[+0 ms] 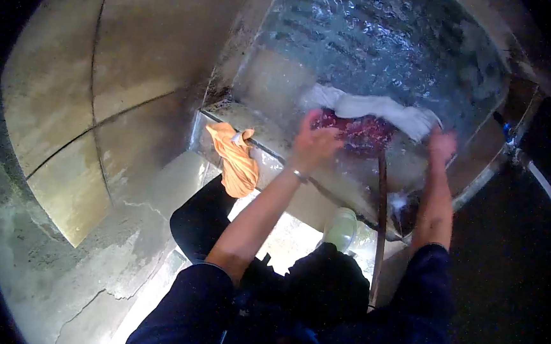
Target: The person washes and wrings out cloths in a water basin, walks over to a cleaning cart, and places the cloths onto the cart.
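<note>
A white wet cloth (pixel 382 109) stretches sideways at the near edge of the water (pixel 387 39) in a tiled basin. Beneath and in front of it lies something red (pixel 361 134), partly under water. My right hand (pixel 441 145) is at the right end of the white cloth, its fingers closed on it. My left hand (pixel 316 141), with a band at the wrist, is over the basin's near side, beside the red material and below the cloth's left end. Its fingers are blurred, and whether they hold anything does not show.
An orange cloth (pixel 239 166) hangs over the basin's rim (pixel 267 153) at the left. A brown hose (pixel 380 224) runs over the near rim into the water. A pale green container (pixel 340 229) stands below the rim. A tap (pixel 510 145) is at the right.
</note>
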The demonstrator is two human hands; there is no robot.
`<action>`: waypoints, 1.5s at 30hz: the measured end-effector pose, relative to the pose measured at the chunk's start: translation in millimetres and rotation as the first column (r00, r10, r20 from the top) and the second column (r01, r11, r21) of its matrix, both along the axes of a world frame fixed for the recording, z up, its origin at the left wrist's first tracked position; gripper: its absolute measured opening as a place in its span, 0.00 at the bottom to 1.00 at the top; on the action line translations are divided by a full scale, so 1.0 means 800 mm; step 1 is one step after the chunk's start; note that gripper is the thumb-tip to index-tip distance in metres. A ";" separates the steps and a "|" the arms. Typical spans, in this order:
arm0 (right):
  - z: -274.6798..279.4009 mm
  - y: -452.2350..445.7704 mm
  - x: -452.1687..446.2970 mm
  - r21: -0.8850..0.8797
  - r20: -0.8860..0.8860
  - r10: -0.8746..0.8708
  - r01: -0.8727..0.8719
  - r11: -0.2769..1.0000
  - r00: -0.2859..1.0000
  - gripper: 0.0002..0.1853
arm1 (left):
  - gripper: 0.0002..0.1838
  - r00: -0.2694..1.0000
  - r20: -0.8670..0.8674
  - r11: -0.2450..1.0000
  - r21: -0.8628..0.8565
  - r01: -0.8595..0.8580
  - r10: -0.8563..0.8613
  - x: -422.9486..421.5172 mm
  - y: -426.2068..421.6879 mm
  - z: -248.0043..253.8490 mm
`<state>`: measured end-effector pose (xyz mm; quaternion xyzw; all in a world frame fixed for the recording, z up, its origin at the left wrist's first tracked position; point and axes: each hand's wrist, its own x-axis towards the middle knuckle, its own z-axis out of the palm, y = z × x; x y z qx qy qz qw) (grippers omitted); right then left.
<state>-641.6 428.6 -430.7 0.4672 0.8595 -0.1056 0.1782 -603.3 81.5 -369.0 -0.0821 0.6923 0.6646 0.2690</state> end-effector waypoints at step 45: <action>-0.082 0.107 0.092 -0.014 -0.143 -0.297 0.298 0.954 0.944 0.23 | 0.27 0.624 0.424 0.737 -0.188 -0.649 0.657 -0.007 -0.045 0.086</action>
